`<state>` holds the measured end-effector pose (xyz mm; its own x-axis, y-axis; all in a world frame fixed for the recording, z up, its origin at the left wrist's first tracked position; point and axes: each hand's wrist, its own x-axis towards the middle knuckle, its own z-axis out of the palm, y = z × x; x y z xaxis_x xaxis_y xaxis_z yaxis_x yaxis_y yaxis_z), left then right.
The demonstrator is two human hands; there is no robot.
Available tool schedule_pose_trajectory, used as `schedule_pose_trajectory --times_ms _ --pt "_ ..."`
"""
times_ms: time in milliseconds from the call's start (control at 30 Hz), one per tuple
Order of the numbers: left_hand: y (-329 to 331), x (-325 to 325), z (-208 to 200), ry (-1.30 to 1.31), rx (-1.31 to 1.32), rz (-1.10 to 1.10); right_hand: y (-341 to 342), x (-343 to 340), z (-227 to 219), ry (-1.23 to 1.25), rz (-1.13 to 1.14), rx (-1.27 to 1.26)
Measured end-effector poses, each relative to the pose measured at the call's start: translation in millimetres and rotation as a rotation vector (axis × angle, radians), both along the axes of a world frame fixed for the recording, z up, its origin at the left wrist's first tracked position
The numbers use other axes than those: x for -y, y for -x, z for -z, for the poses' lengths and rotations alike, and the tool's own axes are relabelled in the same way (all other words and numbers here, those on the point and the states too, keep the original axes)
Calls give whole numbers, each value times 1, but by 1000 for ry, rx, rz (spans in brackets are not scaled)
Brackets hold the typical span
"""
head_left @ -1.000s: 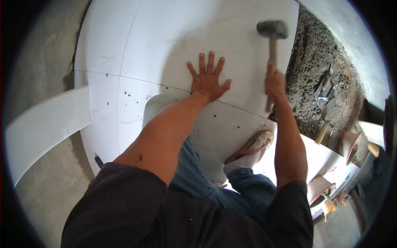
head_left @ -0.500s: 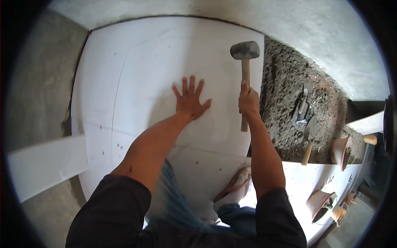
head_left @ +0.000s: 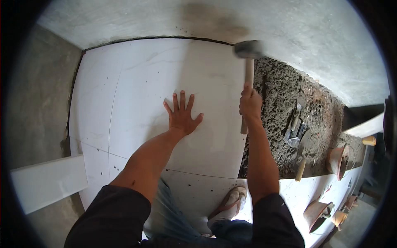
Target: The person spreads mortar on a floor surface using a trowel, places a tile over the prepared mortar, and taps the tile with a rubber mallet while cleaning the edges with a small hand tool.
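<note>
My left hand lies spread and flat on a large white marbled floor tile. In my right hand is the wooden handle of a rubber mallet, fingers wrapped round it. The dark mallet head, slightly blurred, shows over the tile's far right corner, in front of the wall's foot. Whether it touches the tile, I cannot tell. Right of the tile's edge lies a bed of rough grey mortar.
On the mortar lie a metal trowel-like tool and a trowel with a wooden handle. Buckets stand at the right, one on the tiles. Grey walls border the far side and left. A white strip juts in at left.
The view has shifted, so the tile's far edge sits lower. The mallet head now appears near the tile's far right corner and is blurred. My left hand stays flat on the tile.
</note>
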<state>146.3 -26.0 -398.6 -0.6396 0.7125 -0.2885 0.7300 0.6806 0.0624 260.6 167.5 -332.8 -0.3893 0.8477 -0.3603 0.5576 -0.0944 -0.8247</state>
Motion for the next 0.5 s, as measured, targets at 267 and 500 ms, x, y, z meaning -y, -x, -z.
schedule_pose_trajectory --times_ms 267,500 --pt "-2 -10 1 -19 -43 42 19 1 21 -41 44 -70" --pt "3 0 37 -190 -92 28 -2 44 9 410 -125 -18"
